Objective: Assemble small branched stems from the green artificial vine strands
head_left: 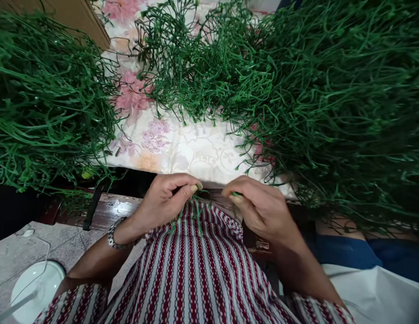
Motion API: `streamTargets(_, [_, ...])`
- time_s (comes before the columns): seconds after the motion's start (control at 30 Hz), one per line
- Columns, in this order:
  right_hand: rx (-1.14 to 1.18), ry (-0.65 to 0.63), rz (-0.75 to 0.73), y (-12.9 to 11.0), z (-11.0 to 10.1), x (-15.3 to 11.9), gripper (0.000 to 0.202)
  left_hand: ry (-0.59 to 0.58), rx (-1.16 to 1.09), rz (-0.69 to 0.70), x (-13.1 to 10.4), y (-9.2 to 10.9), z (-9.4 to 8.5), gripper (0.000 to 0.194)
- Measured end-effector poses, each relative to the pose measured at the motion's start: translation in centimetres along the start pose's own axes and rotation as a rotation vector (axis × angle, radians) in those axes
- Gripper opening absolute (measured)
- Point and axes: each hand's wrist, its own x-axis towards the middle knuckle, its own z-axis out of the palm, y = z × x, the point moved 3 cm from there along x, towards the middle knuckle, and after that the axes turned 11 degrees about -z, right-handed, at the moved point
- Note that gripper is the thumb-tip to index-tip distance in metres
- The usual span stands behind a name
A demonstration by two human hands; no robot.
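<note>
My left hand [169,198], with a bracelet at its wrist, pinches a small green plastic stem piece [197,211] whose thin strands hang over the striped apron [192,265]. To its right, my right hand [258,204] is closed, with a bit of green [236,194] between thumb and forefinger. The two hands are a short way apart at the near edge of the flowered cloth [209,150]. Beyond them, a loose heap of green stems [209,67] lies on the cloth.
Large piles of green stems rise at the left [47,99] and right [358,99]. A cardboard box [70,18] stands at the back left. A round white base [37,292] is on the floor at lower left, and white material [381,288] lies at lower right.
</note>
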Motion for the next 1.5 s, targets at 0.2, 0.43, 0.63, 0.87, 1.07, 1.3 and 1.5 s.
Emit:
streamTargets(0.2, [0.15,0.119,0.216,1.1,3.9,1.3,0.017,0.048,-0.11,0.057,1.1,-1.0,1.6,0.015])
streamTargets(0.43, [0.1,0.012,0.185,0.6,5.5,0.7,0.02,0.096,-0.208,-0.083,0.7,-2.0,2.1,0.007])
streamTargets(0.63, [0.211,0.029,0.12,0.8,5.5,0.3,0.014,-0.037,-0.283,-0.121,0.5,-2.2,1.8,0.007])
streamTargets(0.87, [0.132,-0.001,0.089,0.9,5.3,-0.3,0.02,-0.162,-0.094,-0.061,0.6,-2.1,1.3,0.005])
streamTargets(1.07, [0.081,-0.189,-0.072,0.5,5.3,-0.4,0.021,-0.298,0.121,0.081,0.3,-1.7,1.3,0.016])
streamTargets(1.3, [0.408,-0.534,-0.315,-0.8,5.0,-0.6,0.025,-0.621,0.171,0.277,-1.8,-0.8,2.3,0.023])
streamTargets(1.5, [0.559,-0.636,-0.322,-0.8,4.4,-0.6,0.031,-0.725,0.104,0.268,-2.2,-0.5,1.9,0.027])
